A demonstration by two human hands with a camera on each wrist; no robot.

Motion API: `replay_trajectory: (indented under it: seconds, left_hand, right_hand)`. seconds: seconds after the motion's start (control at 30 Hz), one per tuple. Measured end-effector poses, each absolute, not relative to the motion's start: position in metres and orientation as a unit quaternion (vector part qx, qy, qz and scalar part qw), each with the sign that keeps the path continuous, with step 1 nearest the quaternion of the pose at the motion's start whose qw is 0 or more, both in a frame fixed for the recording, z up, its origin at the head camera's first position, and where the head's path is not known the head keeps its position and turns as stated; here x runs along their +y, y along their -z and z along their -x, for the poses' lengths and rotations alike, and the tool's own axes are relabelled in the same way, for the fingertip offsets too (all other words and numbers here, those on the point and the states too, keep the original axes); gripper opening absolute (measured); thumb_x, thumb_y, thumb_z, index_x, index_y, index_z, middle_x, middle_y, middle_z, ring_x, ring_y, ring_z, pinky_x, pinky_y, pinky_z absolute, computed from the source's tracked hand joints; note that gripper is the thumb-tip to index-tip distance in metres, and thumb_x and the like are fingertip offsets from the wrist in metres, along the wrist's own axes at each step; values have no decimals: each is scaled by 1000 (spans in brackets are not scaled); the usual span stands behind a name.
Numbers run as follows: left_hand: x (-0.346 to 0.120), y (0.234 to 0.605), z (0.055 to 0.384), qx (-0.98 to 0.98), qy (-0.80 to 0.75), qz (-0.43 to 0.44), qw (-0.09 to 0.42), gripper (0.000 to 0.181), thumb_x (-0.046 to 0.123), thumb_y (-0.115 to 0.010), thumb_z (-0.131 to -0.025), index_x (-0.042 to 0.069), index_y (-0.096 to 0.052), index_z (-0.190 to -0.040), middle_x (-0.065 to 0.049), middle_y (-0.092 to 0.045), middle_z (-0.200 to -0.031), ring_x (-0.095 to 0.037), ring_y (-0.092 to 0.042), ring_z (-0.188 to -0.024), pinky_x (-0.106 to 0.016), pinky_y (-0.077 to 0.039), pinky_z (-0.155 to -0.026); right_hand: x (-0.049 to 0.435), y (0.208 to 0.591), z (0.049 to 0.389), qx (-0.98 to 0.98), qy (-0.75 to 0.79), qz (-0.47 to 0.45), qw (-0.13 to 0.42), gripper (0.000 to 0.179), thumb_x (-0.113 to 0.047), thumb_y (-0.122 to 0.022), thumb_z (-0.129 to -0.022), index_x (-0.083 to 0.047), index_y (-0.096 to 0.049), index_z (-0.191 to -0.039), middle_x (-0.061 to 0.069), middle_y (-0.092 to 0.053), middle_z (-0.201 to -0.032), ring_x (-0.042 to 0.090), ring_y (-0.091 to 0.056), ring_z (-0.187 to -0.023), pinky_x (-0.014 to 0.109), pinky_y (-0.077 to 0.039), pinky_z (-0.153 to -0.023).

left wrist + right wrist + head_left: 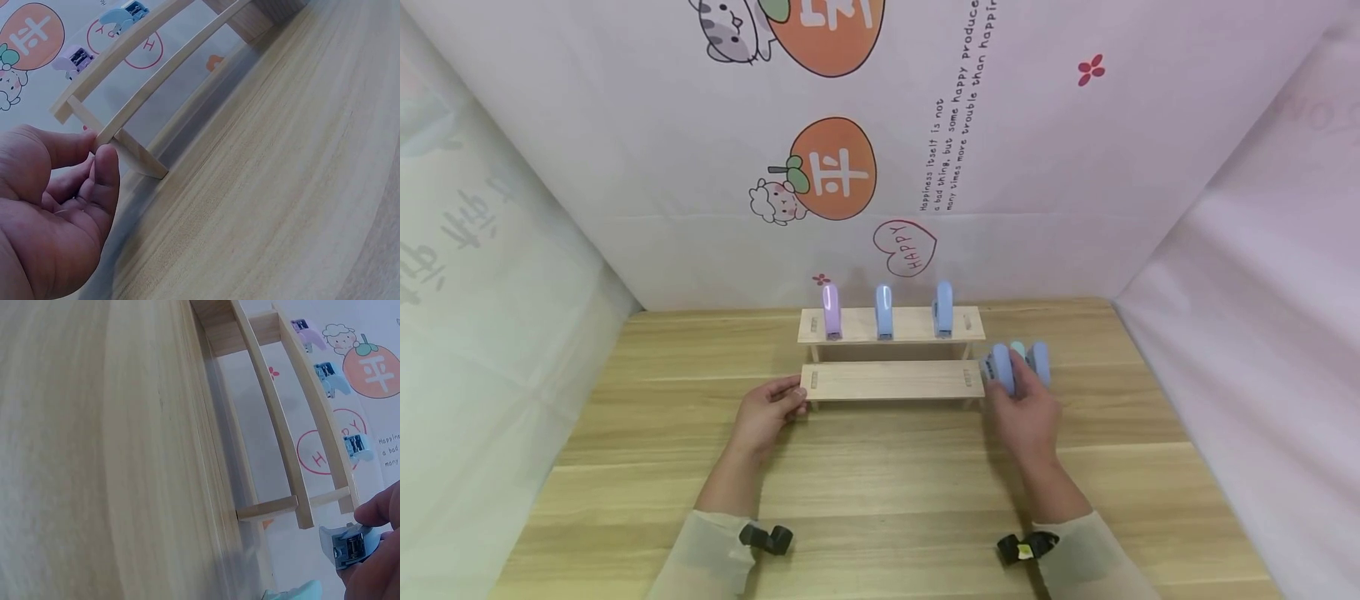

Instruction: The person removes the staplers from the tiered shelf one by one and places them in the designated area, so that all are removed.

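At its left end, the lower front board (891, 381) of a two-step wooden rack is pinched between thumb and finger of my left hand (765, 414). My right hand (1028, 417) grips a small light-blue stapler (351, 547) just beside the right end of that board, raised off the table in the right wrist view. Along the upper board (914, 323) stand a purple stapler (831, 310), a blue stapler (883, 312) and another blue stapler (943, 310). Behind my right hand are a mint stapler (1017, 347), partly hidden, and one more blue stapler (1039, 360).
The rack stands near the back of a wood-grain table (887, 483). A white printed cloth (1022, 150) rises behind it, and pale cloth sides (1262, 292) flank the table. Each wrist wears a black strap with a small camera (767, 537).
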State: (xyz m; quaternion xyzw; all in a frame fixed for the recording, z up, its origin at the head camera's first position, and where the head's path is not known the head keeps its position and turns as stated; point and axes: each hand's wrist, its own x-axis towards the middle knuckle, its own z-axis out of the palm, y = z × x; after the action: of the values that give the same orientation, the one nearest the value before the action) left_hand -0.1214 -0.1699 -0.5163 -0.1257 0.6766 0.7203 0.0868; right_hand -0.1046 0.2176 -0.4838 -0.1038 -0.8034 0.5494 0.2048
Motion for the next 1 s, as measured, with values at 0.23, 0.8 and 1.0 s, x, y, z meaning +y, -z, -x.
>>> replay_trajectory:
  seconds: [0.23, 0.8, 1.0]
  left_hand:
    - [-170, 515, 121, 676, -722, 124, 87, 41, 5, -70, -99, -7, -60, -137, -19, -67, -120, -20, -69, -93, -26, -63, -84]
    - [-169, 515, 121, 676, -721, 128, 85, 40, 4, -70, -99, -6, -60, -136, -18, -68, -119, -18, -69, -90, -27, -63, -82]
    - [-168, 515, 121, 675, -721, 130, 82, 40, 4, -70, -99, -7, -60, -136, -19, -68, -118, -18, -69, -90, -27, -63, -82]
  right_hand:
    - [227, 485, 104, -808, -538, 104, 217, 54, 2, -73, -90, 0, -59, -142, 21, -58, -141, 33, -54, -134, 37, -46, -110]
    - [241, 477, 101, -788, -565, 129, 209, 58, 5, -70, -90, -3, -56, -146, 18, -54, -146, 29, -51, -138, 33, -43, -113]
    - [245, 475, 101, -791, -559, 132, 211, 56, 5, -69, -91, -1, -56, -145, 20, -54, -146, 28, -50, -138, 35, -43, -113]
